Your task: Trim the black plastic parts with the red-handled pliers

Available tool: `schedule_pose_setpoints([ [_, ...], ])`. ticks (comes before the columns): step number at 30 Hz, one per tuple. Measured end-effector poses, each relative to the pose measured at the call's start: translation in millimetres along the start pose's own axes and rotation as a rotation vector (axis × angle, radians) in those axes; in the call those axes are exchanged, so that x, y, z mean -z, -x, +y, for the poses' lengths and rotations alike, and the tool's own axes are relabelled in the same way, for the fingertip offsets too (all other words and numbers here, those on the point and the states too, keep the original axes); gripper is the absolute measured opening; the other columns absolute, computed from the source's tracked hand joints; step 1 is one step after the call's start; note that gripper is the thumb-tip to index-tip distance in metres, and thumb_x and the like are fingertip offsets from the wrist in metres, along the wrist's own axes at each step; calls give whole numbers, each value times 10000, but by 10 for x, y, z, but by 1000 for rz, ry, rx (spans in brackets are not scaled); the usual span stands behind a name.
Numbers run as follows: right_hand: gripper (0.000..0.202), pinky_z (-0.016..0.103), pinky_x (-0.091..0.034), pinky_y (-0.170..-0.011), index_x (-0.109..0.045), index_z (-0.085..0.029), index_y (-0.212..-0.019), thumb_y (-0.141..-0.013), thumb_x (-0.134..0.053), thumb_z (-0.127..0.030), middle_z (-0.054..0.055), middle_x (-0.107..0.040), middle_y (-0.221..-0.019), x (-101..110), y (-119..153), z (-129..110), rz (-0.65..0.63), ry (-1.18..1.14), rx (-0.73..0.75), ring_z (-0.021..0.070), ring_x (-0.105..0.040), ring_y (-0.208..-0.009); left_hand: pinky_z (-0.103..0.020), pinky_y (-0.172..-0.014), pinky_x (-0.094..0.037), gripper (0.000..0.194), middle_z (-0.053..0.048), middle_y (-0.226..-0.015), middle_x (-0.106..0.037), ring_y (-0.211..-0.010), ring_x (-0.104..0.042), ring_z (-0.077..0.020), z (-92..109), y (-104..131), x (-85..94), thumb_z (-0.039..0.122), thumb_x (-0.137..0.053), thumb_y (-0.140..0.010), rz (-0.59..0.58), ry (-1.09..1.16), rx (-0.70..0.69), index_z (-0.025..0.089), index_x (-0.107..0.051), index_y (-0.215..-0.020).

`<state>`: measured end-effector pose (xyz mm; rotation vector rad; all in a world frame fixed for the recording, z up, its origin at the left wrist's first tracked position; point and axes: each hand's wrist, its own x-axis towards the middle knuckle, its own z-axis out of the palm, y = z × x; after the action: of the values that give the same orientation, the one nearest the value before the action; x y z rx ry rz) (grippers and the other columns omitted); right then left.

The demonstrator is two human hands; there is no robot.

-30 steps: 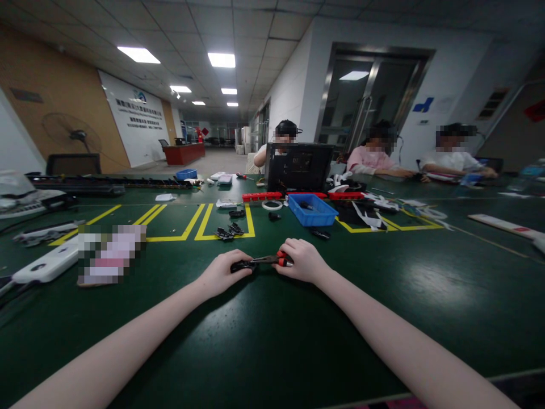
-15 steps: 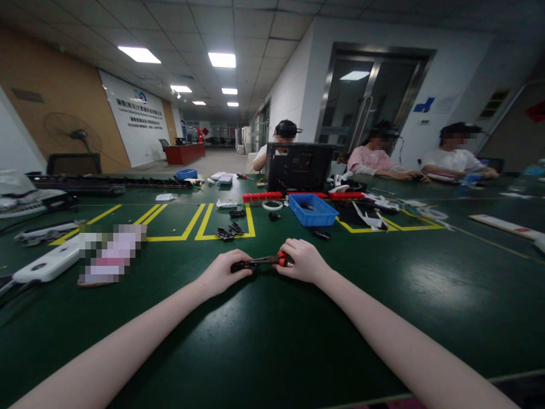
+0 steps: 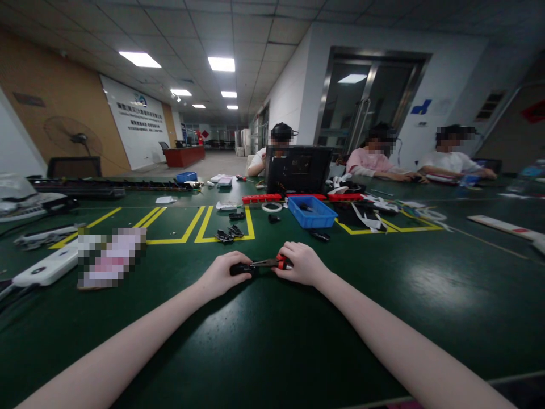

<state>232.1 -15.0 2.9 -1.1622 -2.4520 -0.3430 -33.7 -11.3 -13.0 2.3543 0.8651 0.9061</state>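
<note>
Red-handled pliers (image 3: 268, 263) are gripped in my right hand (image 3: 301, 263), their jaws pointing left. My left hand (image 3: 223, 274) is closed around a small black part (image 3: 242, 268), which looks like plastic. The plier tips meet the right end of this part; whether they clamp it or only touch it I cannot tell. Both hands are just above the green table (image 3: 264, 352). Beyond them lie several similar black parts (image 3: 230, 233), and a blue bin (image 3: 311, 212) holds some dark pieces.
A white power strip (image 3: 53, 264) and a blurred flat pinkish item (image 3: 111, 258) lie at left. A dark monitor-like panel (image 3: 298, 169) stands behind red strips (image 3: 261, 199). A roll of white tape (image 3: 271, 208) lies near the bin. Several people sit across the table.
The view has shifted very slightly. Both hands keep their hold on the black part and the pliers, with almost no movement.
</note>
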Motion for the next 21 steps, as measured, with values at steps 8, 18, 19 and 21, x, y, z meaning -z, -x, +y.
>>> schedule_pose_setpoints([
  [8, 263, 296, -375, -656, -592, -178, -814, -773, -643, -433, 53, -605, -830, 27, 2, -17, -5, -2, -11, 170, -537, -714, -342, -876, -485, 192, -64, -1031, -676, -954, -626, -208, 44, -3, 3, 253, -641, -864, -24, 5, 16, 182, -677, -1039],
  [18, 259, 290, -375, -659, -592, -175, -801, -765, -652, -425, 48, -602, -815, 34, 12, -21, -3, -8, -16, 163, -531, -707, -334, -865, -483, 197, -58, -1033, -678, -946, -627, -203, -3, -6, -14, 261, -627, -875, -59, 20, 26, 179, -674, -1047],
  [19, 259, 291, -375, -660, -591, -176, -799, -764, -653, -425, 47, -601, -812, 35, 13, -22, 0, -7, -16, 163, -530, -706, -335, -862, -485, 196, -59, -1032, -677, -943, -627, -203, -10, -8, -16, 261, -627, -874, -60, 17, 26, 180, -674, -1046],
  [21, 257, 291, -376, -659, -588, -179, -797, -761, -657, -424, 44, -599, -808, 37, 14, -25, 1, -8, -14, 163, -529, -703, -341, -866, -486, 194, -62, -1034, -674, -948, -625, -206, -20, -10, -21, 257, -632, -870, -62, 14, 19, 183, -675, -1044],
])
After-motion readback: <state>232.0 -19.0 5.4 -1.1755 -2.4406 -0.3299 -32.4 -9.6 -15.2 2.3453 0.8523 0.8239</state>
